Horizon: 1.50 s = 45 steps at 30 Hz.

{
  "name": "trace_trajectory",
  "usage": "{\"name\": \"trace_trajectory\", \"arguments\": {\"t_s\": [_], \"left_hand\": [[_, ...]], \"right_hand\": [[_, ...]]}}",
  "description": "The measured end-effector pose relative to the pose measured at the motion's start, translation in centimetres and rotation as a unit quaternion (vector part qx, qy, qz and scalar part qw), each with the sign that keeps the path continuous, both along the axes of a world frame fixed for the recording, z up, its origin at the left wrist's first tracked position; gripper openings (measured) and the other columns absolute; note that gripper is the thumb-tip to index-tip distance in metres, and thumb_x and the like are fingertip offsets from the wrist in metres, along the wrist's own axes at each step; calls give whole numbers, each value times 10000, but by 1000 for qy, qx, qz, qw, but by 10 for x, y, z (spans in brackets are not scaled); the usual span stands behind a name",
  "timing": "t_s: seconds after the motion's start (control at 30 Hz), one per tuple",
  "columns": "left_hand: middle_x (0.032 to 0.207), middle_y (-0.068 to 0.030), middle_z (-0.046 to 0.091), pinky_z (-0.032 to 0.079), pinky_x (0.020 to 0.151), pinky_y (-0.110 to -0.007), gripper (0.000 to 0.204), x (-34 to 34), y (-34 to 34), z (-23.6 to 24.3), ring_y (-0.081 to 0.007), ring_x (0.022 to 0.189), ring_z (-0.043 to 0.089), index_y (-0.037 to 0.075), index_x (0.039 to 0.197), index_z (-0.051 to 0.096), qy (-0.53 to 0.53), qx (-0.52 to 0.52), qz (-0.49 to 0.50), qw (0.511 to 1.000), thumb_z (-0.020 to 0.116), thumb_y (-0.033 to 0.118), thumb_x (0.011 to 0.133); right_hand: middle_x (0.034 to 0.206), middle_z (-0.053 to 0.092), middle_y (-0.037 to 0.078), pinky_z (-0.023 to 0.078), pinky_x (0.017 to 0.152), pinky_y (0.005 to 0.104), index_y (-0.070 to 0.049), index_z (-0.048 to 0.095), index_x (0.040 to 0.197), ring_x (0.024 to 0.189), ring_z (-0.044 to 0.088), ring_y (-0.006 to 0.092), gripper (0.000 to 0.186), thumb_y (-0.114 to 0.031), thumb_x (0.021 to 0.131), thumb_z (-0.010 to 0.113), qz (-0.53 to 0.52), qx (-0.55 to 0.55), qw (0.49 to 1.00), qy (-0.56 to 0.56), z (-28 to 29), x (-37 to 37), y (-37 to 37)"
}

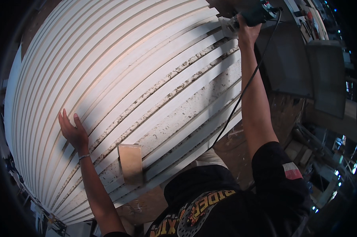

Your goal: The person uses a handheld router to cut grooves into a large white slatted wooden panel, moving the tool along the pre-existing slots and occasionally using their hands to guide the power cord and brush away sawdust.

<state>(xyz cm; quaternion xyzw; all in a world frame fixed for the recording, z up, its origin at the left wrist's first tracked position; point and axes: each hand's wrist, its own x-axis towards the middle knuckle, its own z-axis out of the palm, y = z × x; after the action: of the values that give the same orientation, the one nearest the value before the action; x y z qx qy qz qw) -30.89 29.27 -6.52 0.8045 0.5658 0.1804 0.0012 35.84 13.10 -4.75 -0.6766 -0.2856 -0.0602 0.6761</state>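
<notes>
A wide white panel (119, 55) with long parallel grooves lies before me. My left hand (74, 130) rests on its left part, fingers apart and holding nothing. At the panel's far right edge, my right hand (246, 32) is closed around a dark green corded power tool (257, 15), which has a pale base against the panel and resembles a trim router. Its black cord (250, 80) hangs down past my right forearm. Speckled dust and chips (168, 77) fill several nearer grooves. A light wooden block (131, 162) lies on the panel near my left forearm.
Dark boxy pieces (285, 59) stand to the right of the panel. Beyond them is a cluttered area of frames and scrap (324, 158). Brown floor (235, 152) shows between my body and the panel's near edge.
</notes>
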Motion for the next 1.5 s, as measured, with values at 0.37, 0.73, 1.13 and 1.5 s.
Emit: {"name": "trace_trajectory", "arguments": {"t_s": [0.37, 0.73, 1.13, 1.5], "left_hand": [[1557, -311, 428, 463, 1142, -494, 515, 3, 0, 2, -439, 1438, 460, 12, 1489, 511, -10, -1, -10, 1000, 555, 317, 1077], [1537, -332, 442, 471, 1131, -498, 502, 0, 1, 1, -450, 1424, 473, -2, 1471, 528, -13, 5, -17, 1000, 571, 298, 1071], [1549, -311, 437, 470, 1136, -494, 508, 1, 1, 0, -439, 1422, 479, 10, 1480, 522, -10, 5, -14, 1000, 577, 303, 1068], [1543, -315, 443, 467, 1136, -499, 506, 1, 2, 0, -444, 1424, 476, 4, 1477, 520, 13, 20, -22, 999, 573, 301, 1070]], "right_hand": [[962, 663, 60, 538, 691, 333, -63, 566, 1201, 799, 655, 176, 395, -67, 871, 784, 90, 35, 992, 81, 3, 8, 23], [923, 667, 57, 532, 648, 319, -57, 579, 1149, 775, 658, 170, 326, -85, 887, 772, 101, 30, 989, 100, 7, 0, 26], [873, 678, 70, 533, 611, 323, -44, 585, 1131, 725, 670, 182, 327, -69, 860, 766, 65, 4, 994, 90, 10, 4, 40], [896, 663, 50, 519, 590, 314, -52, 579, 1176, 710, 637, 155, 374, -80, 857, 772, 61, 10, 996, 58, 8, 7, 50]]}}
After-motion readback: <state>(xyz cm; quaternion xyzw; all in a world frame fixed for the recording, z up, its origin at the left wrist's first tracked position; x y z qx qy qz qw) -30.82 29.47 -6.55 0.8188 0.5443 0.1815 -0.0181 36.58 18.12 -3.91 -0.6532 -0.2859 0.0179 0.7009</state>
